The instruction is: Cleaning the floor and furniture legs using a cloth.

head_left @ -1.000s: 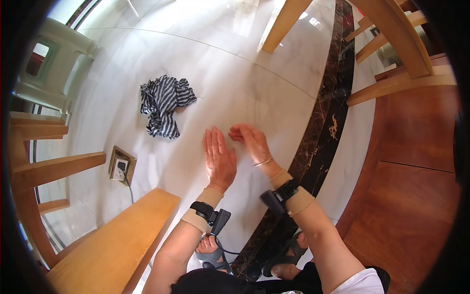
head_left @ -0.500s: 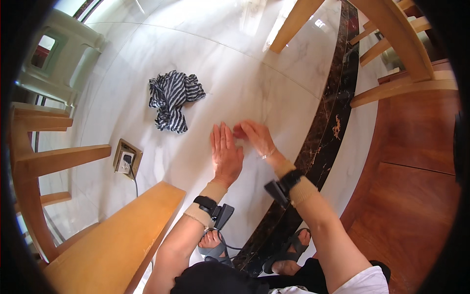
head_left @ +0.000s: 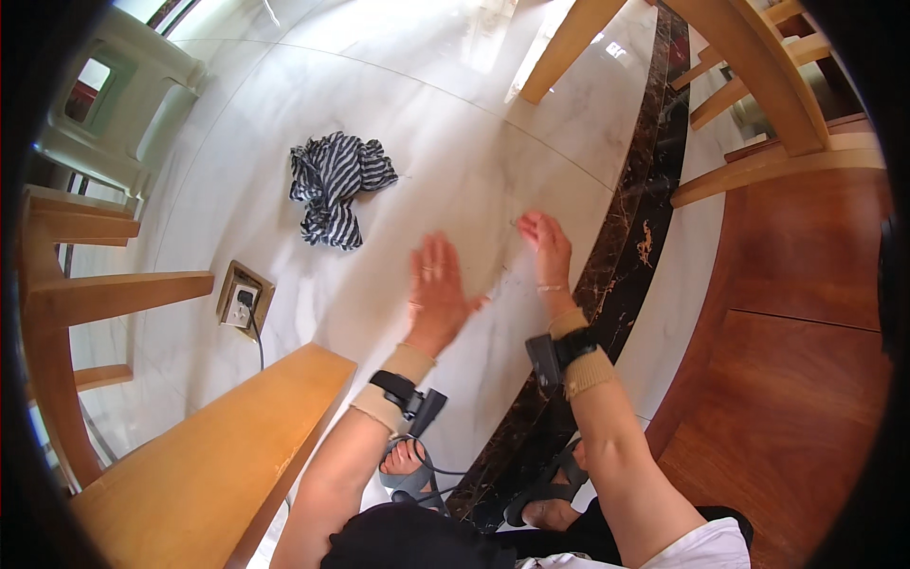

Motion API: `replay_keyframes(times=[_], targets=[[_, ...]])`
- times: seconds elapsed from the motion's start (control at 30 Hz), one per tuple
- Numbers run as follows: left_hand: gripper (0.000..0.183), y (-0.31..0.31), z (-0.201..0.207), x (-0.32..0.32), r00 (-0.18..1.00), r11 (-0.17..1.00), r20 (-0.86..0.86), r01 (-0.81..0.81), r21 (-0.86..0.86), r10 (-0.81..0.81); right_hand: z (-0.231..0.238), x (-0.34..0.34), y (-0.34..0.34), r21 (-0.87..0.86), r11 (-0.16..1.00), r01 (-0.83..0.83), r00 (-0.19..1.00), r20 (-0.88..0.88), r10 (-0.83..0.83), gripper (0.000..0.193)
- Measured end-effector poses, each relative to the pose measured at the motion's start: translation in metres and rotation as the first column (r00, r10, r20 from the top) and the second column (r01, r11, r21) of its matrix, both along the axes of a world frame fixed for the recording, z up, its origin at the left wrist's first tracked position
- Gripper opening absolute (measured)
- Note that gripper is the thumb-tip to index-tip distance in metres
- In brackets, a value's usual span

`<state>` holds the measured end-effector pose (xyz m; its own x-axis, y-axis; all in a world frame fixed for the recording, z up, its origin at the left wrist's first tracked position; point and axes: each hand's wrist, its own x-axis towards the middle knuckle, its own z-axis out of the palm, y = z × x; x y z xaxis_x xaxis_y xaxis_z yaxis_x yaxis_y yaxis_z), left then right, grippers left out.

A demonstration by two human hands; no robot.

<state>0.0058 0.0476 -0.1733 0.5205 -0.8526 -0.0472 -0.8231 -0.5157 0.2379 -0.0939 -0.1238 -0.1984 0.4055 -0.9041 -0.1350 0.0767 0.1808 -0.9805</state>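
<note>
My left hand (head_left: pixel 436 296) is spread out over the pale marble floor (head_left: pixel 379 313), fingers stretched and slightly blurred, with nothing in it. To its right, my right hand (head_left: pixel 552 254) has its fingertips pinched together. A tiny dark bit shows at those fingertips, too small to name. Faint dark specks lie on the floor between the two hands. Farther off to the left, a crumpled black-and-white striped cloth (head_left: pixel 336 185) rests on the floor, touched by neither hand. Each wrist wears a tan band with a black strapped device.
A wooden bench end (head_left: pixel 218 455) stands at the lower left, near a floor socket (head_left: pixel 244 299) with a plugged cable. Wooden furniture legs (head_left: pixel 569 52) rise at the far right. A dark marble strip (head_left: pixel 607 303) borders reddish-brown wood (head_left: pixel 787 379). A pale plastic stool (head_left: pixel 123 104) stands far left.
My right hand has moved right, away from the left one, its fingertips now pinched. My left hand's fingers have spread, and its thumb now sticks out to the right. The cloth stays in place.
</note>
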Motion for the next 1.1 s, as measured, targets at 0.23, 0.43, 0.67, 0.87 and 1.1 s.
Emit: replay_keyframes(times=[0.23, 0.43, 0.67, 0.87, 1.1], targets=[[0.094, 0.014, 0.011, -0.027, 0.964, 0.972, -0.14, 0.218, -0.084, -0.228, 0.012, -0.025, 0.036, 0.15, 0.957, -0.247, 0.967, -0.022, 0.253, 0.031], [0.084, -0.01, -0.005, 0.013, 0.998, 0.986, -0.037, -0.058, -0.154, 0.053, 0.022, 0.035, -0.049, 0.027, 0.981, -0.191, 0.982, 0.014, 0.191, 0.023], [0.087, 0.0, 0.008, -0.037, 0.937, 0.945, -0.145, 0.299, -0.134, -0.317, 0.006, -0.012, 0.028, -0.068, 0.943, -0.325, 0.935, -0.169, 0.31, 0.025], [0.09, 0.045, 0.019, -0.058, 0.874, 0.926, -0.304, 0.363, -0.107, -0.378, 0.024, -0.047, 0.082, 0.148, 0.953, -0.264, 0.959, -0.066, 0.276, 0.024], [0.099, 0.076, 0.015, -0.047, 0.98, 0.979, -0.103, 0.18, 0.091, -0.171, 0.006, -0.085, 0.017, -0.017, 0.986, 0.168, 0.985, 0.03, -0.168, 0.026]])
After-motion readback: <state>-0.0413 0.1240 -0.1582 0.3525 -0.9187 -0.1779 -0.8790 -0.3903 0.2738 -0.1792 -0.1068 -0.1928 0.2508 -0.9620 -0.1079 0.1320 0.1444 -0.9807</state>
